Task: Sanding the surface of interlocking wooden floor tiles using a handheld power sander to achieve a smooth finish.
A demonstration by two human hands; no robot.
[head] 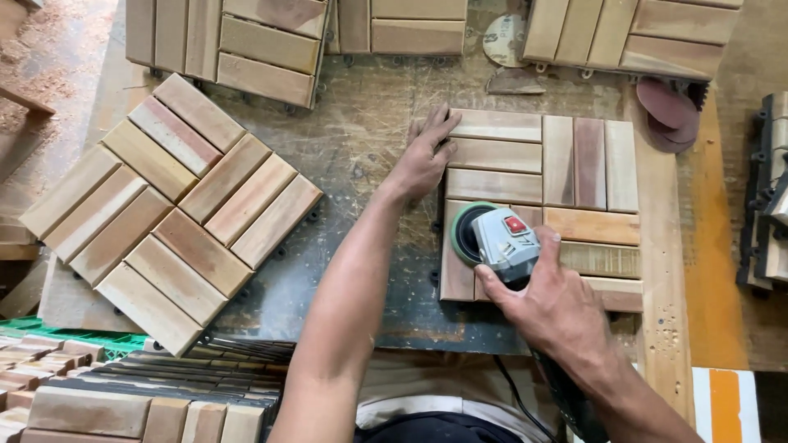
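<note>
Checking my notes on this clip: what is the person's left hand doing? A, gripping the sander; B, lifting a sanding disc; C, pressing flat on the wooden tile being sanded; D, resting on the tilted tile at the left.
C: the left hand lies flat on the wooden deck tile's corner, while the right hand holds the grey orbital sander.

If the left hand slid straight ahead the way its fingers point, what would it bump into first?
Probably the round sanding disc lying beyond the wooden tile that the left hand presses on; first it would just slide over that tile's top slat.
</note>
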